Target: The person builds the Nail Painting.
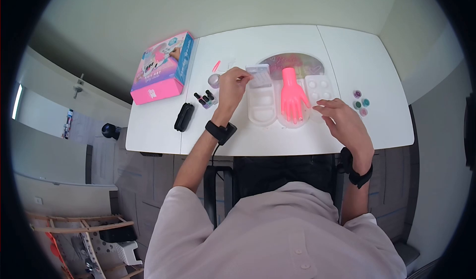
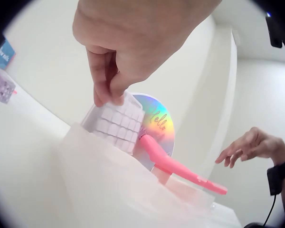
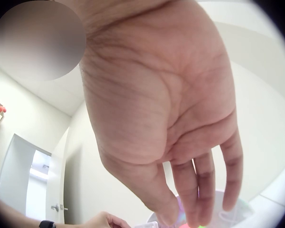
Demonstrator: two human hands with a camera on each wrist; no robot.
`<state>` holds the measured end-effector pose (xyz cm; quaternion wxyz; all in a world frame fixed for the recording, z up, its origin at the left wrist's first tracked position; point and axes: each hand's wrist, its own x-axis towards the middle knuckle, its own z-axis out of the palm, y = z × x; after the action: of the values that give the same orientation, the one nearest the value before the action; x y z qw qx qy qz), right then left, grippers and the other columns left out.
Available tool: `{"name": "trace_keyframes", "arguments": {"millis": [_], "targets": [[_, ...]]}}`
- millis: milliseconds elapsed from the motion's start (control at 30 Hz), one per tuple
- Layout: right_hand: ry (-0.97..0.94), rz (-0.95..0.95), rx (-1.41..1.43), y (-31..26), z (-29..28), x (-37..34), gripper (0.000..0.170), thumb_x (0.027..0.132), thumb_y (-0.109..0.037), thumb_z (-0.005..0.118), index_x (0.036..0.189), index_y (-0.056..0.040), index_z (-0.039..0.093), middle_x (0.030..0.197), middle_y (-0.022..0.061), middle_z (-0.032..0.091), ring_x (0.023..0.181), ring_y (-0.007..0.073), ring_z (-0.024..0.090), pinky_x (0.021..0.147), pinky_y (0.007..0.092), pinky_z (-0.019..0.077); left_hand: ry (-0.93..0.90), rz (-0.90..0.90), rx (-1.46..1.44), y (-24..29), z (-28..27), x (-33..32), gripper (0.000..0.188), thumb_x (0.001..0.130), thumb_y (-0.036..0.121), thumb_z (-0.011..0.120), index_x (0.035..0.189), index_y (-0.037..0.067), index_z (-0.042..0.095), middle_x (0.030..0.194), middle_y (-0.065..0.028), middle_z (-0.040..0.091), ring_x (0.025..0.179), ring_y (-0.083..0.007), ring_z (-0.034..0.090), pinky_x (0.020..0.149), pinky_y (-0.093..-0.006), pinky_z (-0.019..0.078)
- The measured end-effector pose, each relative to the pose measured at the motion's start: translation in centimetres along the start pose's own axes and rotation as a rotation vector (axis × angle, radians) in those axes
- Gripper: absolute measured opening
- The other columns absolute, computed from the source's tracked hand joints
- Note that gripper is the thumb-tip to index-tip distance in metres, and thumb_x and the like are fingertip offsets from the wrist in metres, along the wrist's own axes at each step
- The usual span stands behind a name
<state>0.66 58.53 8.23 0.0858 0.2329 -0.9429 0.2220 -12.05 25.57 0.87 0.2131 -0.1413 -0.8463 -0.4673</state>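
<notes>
So the thing being worked at is the lidless-looking box of white nail tips (image 2: 118,124); it sits at the far left of the pale moulded tray (image 1: 261,114), and my feed shows just one; the left hand (image 1: 231,89) reaches over it from the left, wrist bent, thumb and forefinger brought together right at its edge; I can't tell from here if they're grasping the rim, a tip or nothing. The right hand (image 1: 348,124) hangs palm-down over the tray's right side, fingers loosely bent and released, nothing in them that I can see; its fingertips are near one pink model hand (image 1: 291,98), which lies on the tray with its fingers toward the person; behind that, one shiny rounded plate (image 1: 315,63) with script on it. Going outward on the white table (image 1: 391,128): I count four little colored pots (image 1: 366,102) over right; on the left, one round jar (image 1: 213,81), one pink strip (image 1: 216,66), at least three black-capped bottles (image 1: 206,99) (too bunched for me to count surely), one black case (image 1: 184,117) and one nail art carton (image 1: 161,68); plus two black wristbands (image 1: 221,132), one per arm.
</notes>
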Motion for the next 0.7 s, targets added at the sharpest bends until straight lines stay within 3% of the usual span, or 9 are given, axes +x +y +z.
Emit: {"name": "trace_keyframes", "arguments": {"millis": [33, 133, 333, 700], "targets": [[-0.006, -0.002, 0.0, 0.0, 0.0, 0.0, 0.031, 0.089, 0.002, 0.069, 0.116, -0.0084, 0.078, 0.124, 0.0091, 0.075, 0.107, 0.0296, 0.069, 0.086, 0.0423, 0.0607, -0.063, 0.076, 0.11, 0.0, -0.2, -0.1, 0.006, 0.088, -0.008, 0.074, 0.093, -0.004, 0.075, 0.094, -0.0118, 0.073, 0.081, -0.0208, 0.073, 0.075, -0.0302, 0.0622], [-0.015, 0.013, 0.007, -0.1, 0.1, 0.2, 0.03, 0.089, 0.002, 0.068, 0.116, -0.0086, 0.078, 0.124, 0.0089, 0.075, 0.107, 0.0296, 0.069, 0.086, 0.0423, 0.0607, -0.025, 0.171, 0.146, 0.3, -0.6, 0.2, 0.009, 0.088, -0.007, 0.074, 0.095, -0.001, 0.077, 0.093, -0.0092, 0.073, 0.083, -0.0225, 0.073, 0.074, -0.0318, 0.0606], [-0.022, 0.007, 0.01, -0.1, 0.2, 0.3, 0.03, 0.09, 0.002, 0.068, 0.116, -0.0091, 0.078, 0.124, 0.0087, 0.075, 0.107, 0.0293, 0.069, 0.086, 0.0421, 0.0608, -0.082, 0.268, 0.272, 1.3, -1.4, 0.4, 0.013, 0.086, -0.003, 0.077, 0.097, 0.002, 0.078, 0.091, -0.0079, 0.07, 0.083, -0.0241, 0.071, 0.073, -0.0343, 0.0555], [-0.035, 0.015, -0.003, -0.4, 0.1, 0.3, 0.03, 0.089, 0.003, 0.068, 0.115, -0.009, 0.078, 0.124, 0.0085, 0.075, 0.107, 0.0297, 0.069, 0.086, 0.042, 0.0608, -0.142, 0.25, 0.257, 0.6, -0.2, 0.0, 0.01, 0.085, -0.001, 0.078, 0.094, 0.002, 0.079, 0.088, -0.0081, 0.068, 0.077, -0.0252, 0.069, 0.07, -0.0357, 0.0549]]}}
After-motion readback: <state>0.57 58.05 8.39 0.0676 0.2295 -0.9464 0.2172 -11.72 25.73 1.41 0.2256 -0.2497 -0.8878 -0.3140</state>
